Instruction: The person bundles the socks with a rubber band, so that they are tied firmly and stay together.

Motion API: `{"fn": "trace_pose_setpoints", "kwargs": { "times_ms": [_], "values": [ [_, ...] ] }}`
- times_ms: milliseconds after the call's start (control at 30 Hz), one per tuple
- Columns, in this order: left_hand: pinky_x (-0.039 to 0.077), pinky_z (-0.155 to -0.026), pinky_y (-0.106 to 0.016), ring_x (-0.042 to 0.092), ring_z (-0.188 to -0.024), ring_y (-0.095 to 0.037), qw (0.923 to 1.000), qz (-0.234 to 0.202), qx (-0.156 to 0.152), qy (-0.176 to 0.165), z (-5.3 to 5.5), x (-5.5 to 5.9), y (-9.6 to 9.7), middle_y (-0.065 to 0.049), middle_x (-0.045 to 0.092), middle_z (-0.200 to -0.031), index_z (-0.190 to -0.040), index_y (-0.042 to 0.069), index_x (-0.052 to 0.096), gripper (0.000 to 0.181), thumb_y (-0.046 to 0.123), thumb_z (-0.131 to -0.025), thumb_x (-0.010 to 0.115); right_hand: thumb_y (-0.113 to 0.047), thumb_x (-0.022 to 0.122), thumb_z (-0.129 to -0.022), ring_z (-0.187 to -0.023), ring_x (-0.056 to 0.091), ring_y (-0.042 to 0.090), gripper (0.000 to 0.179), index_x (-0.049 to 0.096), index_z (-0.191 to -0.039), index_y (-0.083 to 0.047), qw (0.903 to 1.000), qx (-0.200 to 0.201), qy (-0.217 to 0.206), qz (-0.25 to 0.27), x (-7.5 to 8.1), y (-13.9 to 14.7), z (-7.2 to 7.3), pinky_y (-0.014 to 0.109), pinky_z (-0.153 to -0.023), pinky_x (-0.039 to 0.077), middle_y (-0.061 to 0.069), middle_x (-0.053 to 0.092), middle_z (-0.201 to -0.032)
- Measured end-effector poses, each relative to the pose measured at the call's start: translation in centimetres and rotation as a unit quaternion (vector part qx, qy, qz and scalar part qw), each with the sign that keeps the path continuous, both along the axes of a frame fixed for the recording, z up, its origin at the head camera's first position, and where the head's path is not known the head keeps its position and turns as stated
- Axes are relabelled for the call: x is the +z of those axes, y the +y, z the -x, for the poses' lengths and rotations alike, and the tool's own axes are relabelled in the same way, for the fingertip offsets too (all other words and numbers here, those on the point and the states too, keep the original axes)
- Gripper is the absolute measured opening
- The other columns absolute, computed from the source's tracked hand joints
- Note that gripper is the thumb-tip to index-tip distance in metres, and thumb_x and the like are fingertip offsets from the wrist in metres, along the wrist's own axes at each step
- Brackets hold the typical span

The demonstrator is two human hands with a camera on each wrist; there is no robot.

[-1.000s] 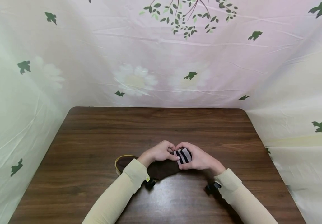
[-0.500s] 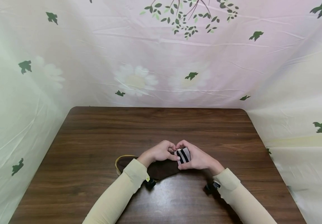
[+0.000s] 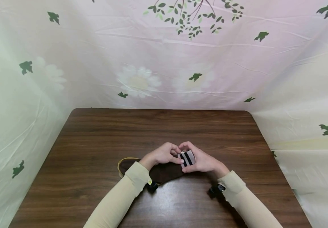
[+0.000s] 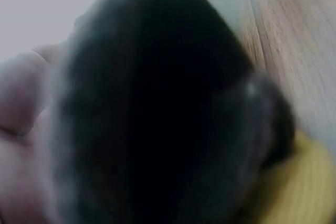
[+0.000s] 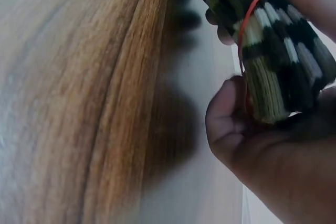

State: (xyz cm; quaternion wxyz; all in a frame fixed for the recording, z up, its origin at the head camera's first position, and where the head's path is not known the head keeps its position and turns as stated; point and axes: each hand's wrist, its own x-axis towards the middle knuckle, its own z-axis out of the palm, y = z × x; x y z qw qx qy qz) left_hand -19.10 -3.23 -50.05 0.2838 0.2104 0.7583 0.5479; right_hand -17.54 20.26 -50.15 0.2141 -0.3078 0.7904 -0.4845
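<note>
A long bundle of socks lies slantwise near the middle of the table, dark brown with a yellow edge at its left end. My left hand reaches over it and pinches close to the striped end. Around that end curl the thumb and fingers of my right hand. In the right wrist view the folded striped knit layers show, with a thin red band across them near a curled digit. Blurred dark fabric fills most of the left wrist view, beside yellow knit.
The brown wood-grain table has rounded far corners. Behind it and along both sides hangs a pale cloth printed with leaves, birds and daisies. Each wrist carries a small black camera, one of them the right wrist camera.
The right hand's fingers have shifted slightly at the striped end, the upper ones a little farther away from the body. The left hand and the sock bundle stay almost in place.
</note>
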Motion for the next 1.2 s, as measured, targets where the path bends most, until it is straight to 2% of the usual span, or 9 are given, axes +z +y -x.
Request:
{"fn": "trace_pose_setpoints", "kwargs": {
  "times_ms": [267, 467, 733, 933, 1000, 1067, 1133, 1200],
  "values": [
    [0.054, -0.079, -0.023, 0.067, -0.087, -0.006, 0.9989, 0.038, -0.011, 0.026, 0.1, -0.3, -0.5, -0.002, 0.076, -0.096, -0.111, -0.001, 0.075, 0.029, 0.018, -0.091, 0.083, -0.010, 0.089, -0.084, -0.094, 0.069, 0.026, 0.087, 0.036, -0.152, -0.002, 0.9994, -0.001, -0.010, 0.032, -0.4, 0.6, 0.2, 0.035, -0.078, 0.060, 0.020, 0.063, -0.122],
    [0.053, -0.084, -0.025, 0.064, -0.093, -0.008, 0.9975, 0.062, -0.004, 0.035, 0.1, -0.1, -0.7, -0.002, 0.073, -0.101, -0.112, 0.001, 0.071, 0.032, 0.022, -0.091, 0.084, -0.013, 0.090, -0.084, -0.096, 0.069, 0.027, 0.088, 0.038, -0.153, -0.004, 0.9996, -0.009, -0.010, 0.024, -0.3, 0.7, 0.2, 0.033, -0.080, 0.059, 0.017, 0.065, -0.123],
    [0.051, -0.083, -0.025, 0.066, -0.092, -0.010, 0.9992, 0.039, -0.008, 0.007, 0.0, 0.1, -0.9, -0.007, 0.074, -0.103, -0.119, 0.001, 0.063, 0.036, 0.018, -0.094, 0.081, -0.014, 0.091, -0.084, -0.098, 0.069, 0.024, 0.086, 0.039, -0.152, -0.003, 0.9996, -0.014, 0.005, 0.023, -0.3, 0.5, 0.2, 0.032, -0.082, 0.058, 0.014, 0.068, -0.123],
    [0.051, -0.084, -0.027, 0.067, -0.094, -0.012, 0.9992, 0.033, -0.020, 0.009, 0.2, 0.1, -1.0, -0.007, 0.073, -0.104, -0.129, 0.003, 0.060, 0.044, 0.018, -0.094, 0.081, -0.019, 0.092, -0.083, -0.103, 0.068, 0.019, 0.085, 0.043, -0.151, -0.009, 0.9994, -0.022, 0.025, 0.009, -0.3, 0.5, 0.1, 0.031, -0.087, 0.055, 0.008, 0.069, -0.125],
    [0.051, -0.081, -0.025, 0.066, -0.090, -0.010, 0.9987, 0.034, -0.035, 0.017, 0.2, 0.2, -1.0, -0.005, 0.074, -0.100, -0.123, 0.003, 0.064, 0.037, 0.018, -0.094, 0.081, -0.022, 0.092, -0.083, -0.104, 0.067, 0.020, 0.086, 0.043, -0.152, -0.011, 0.9994, -0.026, 0.024, -0.003, -0.3, 0.4, 0.1, 0.032, -0.089, 0.054, 0.007, 0.068, -0.126],
    [0.049, -0.076, -0.023, 0.063, -0.082, -0.007, 0.9967, 0.049, -0.054, 0.035, 0.3, 0.3, -1.1, 0.000, 0.071, -0.091, -0.112, 0.003, 0.069, 0.025, 0.020, -0.096, 0.079, -0.023, 0.091, -0.085, -0.098, 0.069, 0.024, 0.085, 0.042, -0.153, -0.010, 0.9994, -0.029, 0.015, -0.012, -0.2, 0.4, 0.0, 0.036, -0.085, 0.056, 0.007, 0.068, -0.124],
    [0.046, -0.070, -0.021, 0.057, -0.075, -0.005, 0.9931, 0.071, -0.071, 0.062, 0.4, 0.3, -1.2, 0.005, 0.066, -0.082, -0.100, 0.006, 0.072, 0.018, 0.024, -0.098, 0.077, -0.027, 0.090, -0.086, -0.108, 0.067, 0.026, 0.082, 0.044, -0.152, -0.011, 0.9987, -0.038, 0.024, -0.026, -0.1, 0.5, 0.0, 0.038, -0.090, 0.054, 0.008, 0.066, -0.131],
    [0.042, -0.066, -0.020, 0.051, -0.069, -0.004, 0.9883, 0.096, -0.081, 0.086, 0.4, 0.4, -1.4, 0.009, 0.059, -0.074, -0.089, 0.010, 0.071, 0.022, 0.029, -0.099, 0.075, -0.029, 0.088, -0.088, -0.114, 0.064, 0.026, 0.078, 0.047, -0.151, -0.011, 0.9976, -0.049, 0.034, -0.035, -0.1, 0.5, -0.1, 0.039, -0.093, 0.051, 0.008, 0.063, -0.136]
  ]
}}
